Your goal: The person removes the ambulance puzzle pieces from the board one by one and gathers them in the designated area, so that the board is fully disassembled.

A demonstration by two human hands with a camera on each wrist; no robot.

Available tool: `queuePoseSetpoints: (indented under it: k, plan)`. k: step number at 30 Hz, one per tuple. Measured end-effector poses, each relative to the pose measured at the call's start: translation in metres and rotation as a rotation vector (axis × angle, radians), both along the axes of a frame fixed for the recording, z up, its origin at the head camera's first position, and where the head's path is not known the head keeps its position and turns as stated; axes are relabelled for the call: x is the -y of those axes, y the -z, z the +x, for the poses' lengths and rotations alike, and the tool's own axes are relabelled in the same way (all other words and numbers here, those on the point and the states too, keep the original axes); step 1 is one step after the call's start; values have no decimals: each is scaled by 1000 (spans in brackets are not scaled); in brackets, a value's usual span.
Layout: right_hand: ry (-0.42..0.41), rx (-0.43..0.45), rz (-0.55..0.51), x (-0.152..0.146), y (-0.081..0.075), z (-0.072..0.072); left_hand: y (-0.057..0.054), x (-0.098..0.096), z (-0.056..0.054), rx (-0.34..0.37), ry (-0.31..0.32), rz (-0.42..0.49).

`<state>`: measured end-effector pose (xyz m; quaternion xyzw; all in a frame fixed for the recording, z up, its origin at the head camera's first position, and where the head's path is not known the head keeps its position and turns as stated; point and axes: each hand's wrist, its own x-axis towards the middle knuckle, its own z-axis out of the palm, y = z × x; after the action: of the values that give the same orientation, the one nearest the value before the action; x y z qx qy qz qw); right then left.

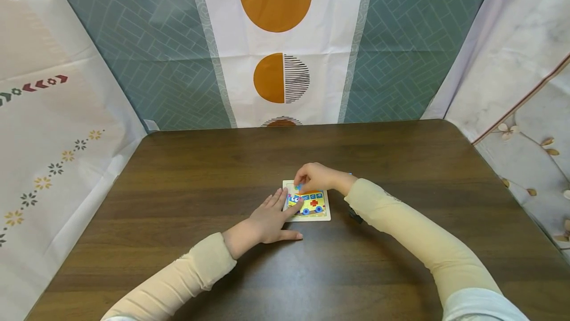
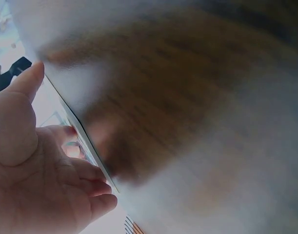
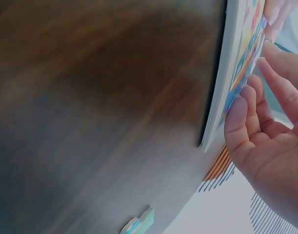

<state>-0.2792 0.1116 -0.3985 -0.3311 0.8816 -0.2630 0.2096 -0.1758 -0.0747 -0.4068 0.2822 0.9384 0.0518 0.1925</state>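
A small jigsaw puzzle [image 1: 313, 204] in a pale frame lies on the table, its picture a yellow vehicle with blue wheels and a red cross. My left hand [image 1: 270, 216] rests at its left side, fingers spread, one fingertip on the picture and the thumb off the near edge. Over the top of the puzzle, my right hand [image 1: 315, 177] has thumb and forefinger brought together around a bluish puzzle piece [image 1: 299, 188], mostly hidden by the fingers. The right wrist view shows the other fingertips of the right hand [image 3: 266, 112] curled at the board [image 3: 227, 73].
A loose, light green and blue piece [image 3: 140, 223] lies on the table beyond the board, seen in the right wrist view. The brown wooden table [image 1: 187, 177] meets a patterned cloth [image 1: 178, 78] at its back edge. Pale cloths hang at both sides.
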Motion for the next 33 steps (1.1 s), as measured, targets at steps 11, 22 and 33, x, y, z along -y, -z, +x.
queuePoseSetpoints:
  k: [11,22,33]
  plan:
    - [-20,-38,46,6,1,0,-2,-2,2,-7,-13,3]
    - [-28,-78,47,7,3,-2,1,-3,0,-13,-6,-11]
    - [-10,-57,37,5,5,-2,2,-3,0,-11,-4,-23]
